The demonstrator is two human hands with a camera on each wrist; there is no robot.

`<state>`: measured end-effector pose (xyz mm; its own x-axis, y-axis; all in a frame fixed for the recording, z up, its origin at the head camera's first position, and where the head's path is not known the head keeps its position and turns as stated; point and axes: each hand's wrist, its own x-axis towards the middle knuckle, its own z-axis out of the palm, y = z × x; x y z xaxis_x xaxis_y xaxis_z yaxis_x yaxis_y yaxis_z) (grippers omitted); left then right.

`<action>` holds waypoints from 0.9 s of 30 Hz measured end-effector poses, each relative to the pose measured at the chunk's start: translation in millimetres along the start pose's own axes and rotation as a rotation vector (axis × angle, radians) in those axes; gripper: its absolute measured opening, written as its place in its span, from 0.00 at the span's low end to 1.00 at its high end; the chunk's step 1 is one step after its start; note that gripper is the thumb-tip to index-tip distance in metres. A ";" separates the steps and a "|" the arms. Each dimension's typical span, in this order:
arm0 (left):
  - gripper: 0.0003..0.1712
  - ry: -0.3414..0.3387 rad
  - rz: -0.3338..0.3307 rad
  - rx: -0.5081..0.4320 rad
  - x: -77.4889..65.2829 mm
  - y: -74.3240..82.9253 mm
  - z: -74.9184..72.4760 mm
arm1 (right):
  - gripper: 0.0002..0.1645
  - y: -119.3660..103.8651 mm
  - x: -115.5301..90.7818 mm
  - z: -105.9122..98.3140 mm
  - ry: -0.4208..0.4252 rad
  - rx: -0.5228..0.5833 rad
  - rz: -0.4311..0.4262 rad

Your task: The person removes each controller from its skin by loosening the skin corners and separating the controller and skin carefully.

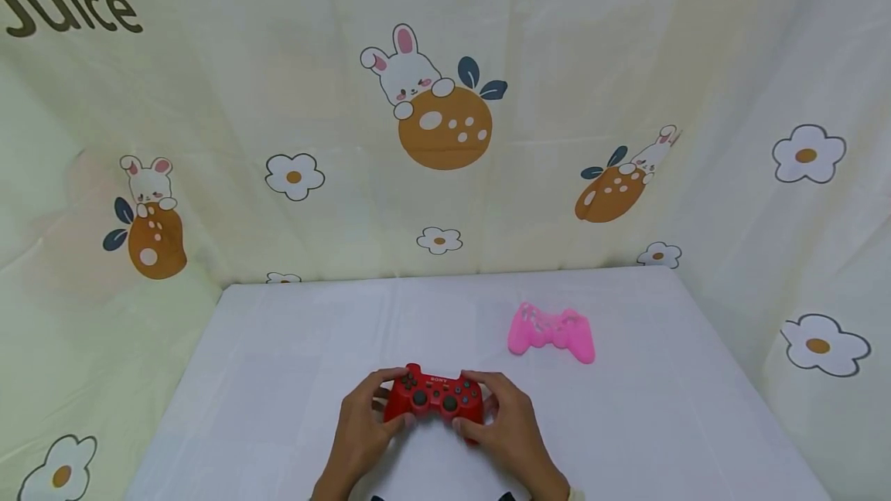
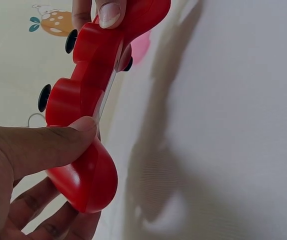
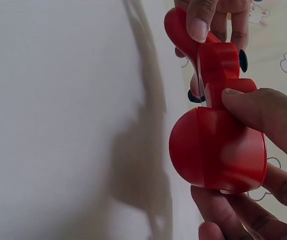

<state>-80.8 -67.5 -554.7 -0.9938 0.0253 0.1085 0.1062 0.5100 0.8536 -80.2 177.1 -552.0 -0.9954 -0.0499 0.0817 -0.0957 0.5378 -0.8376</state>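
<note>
A red game controller (image 1: 435, 399) with black thumbsticks is held above the table by both hands, its button face showing in the head view. My left hand (image 1: 365, 420) grips the controller's left end, thumb on the near edge and fingers around the far side. At the opposite end, my right hand (image 1: 506, 424) grips it the same way. In the left wrist view the red controller (image 2: 86, 90) is seen edge-on, with a shadow on the cloth beneath. The right wrist view shows the rounded grip (image 3: 216, 147) between thumb and fingers.
A pink controller-shaped silicone cover (image 1: 552, 332) lies on the white table (image 1: 299, 346), behind and to the right of the hands. A cream curtain (image 1: 557, 45) printed with rabbits, oranges and flowers hangs around the back and sides.
</note>
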 end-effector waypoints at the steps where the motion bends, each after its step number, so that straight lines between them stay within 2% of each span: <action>1: 0.42 0.001 0.000 0.000 0.7 0.7 -0.4 | 0.40 -0.7 0.9 -0.4 0.000 0.000 -0.001; 14: 0.41 0.019 0.003 0.016 11.5 7.1 -3.5 | 0.40 -2.9 14.9 -2.7 0.008 -0.025 -0.059; 27: 0.41 0.038 0.031 0.066 23.4 9.4 -4.7 | 0.41 -5.8 28.1 -5.1 -0.022 -0.038 -0.055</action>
<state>-102.9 -66.2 -541.7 -0.9879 0.0101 0.1549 0.1334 0.5653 0.8140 -107.6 176.9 -542.1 -0.9885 -0.0988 0.1147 -0.1506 0.5654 -0.8109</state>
